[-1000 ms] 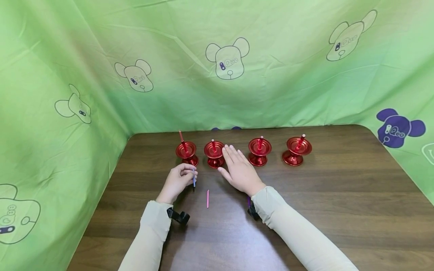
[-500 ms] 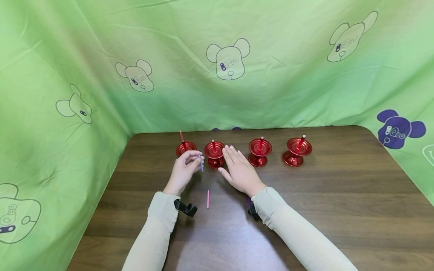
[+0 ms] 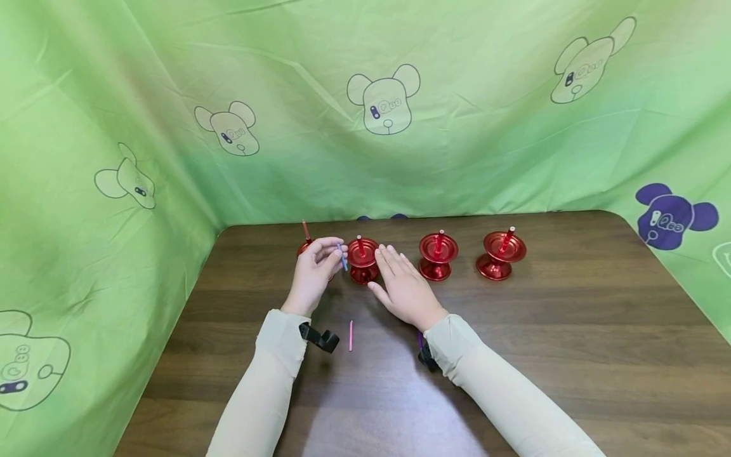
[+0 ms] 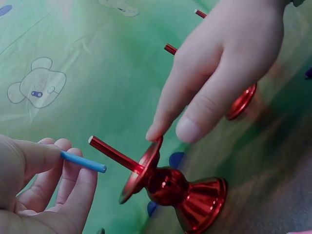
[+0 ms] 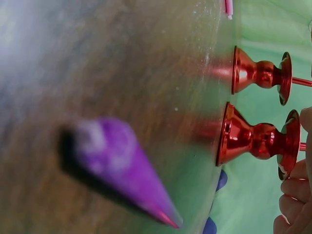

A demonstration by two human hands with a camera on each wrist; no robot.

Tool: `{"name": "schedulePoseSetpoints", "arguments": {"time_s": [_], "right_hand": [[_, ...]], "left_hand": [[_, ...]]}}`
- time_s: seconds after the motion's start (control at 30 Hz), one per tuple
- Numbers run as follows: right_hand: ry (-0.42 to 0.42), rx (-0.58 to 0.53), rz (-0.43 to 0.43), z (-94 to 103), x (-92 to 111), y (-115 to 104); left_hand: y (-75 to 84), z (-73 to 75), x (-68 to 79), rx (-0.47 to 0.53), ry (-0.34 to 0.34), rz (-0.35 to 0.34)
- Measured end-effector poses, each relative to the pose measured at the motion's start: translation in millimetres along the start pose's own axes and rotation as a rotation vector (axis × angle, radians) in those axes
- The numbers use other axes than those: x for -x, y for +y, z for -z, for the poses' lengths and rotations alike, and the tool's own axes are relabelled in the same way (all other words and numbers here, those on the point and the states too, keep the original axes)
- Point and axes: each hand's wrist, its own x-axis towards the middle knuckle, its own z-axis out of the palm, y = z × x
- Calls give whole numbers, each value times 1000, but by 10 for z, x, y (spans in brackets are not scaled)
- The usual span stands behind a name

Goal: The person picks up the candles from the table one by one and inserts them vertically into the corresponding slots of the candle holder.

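My left hand [image 3: 313,271] pinches a thin blue candle [image 4: 84,161] between thumb and fingers, just left of the second red metal candle holder [image 3: 363,274] from the left. In the left wrist view the candle's free end is beside the tip of that holder's upright tube [image 4: 114,153]. My right hand [image 3: 407,287] lies with fingers straight, its fingertips at the right rim of the same holder's dish [image 4: 148,163]. The leftmost holder [image 3: 302,246], bearing a red candle [image 3: 305,229], is partly hidden behind my left hand.
Two more red holders stand to the right, one nearer [image 3: 438,249] and one farther [image 3: 502,254]. A pink candle [image 3: 351,336] lies on the wooden table [image 3: 571,330]; a purple candle [image 5: 119,156] lies below my right wrist. Green cloth [image 3: 308,171] hangs behind.
My left hand has moved forward and right with the blue candle, from in front of the leftmost holder to beside the second one. My right hand has stayed at the second holder.
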Motion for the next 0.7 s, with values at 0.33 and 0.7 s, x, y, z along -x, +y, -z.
{"name": "schedulePoseSetpoints", "arguments": {"time_s": [0.33,0.7], "right_hand": [[16,-6,15,12,0,-1],[22,-8,12,-6,-13,-2]], "left_hand": [[87,-85,-117,53,1,-49],[131,-168,-231,46,24,-110]]}}
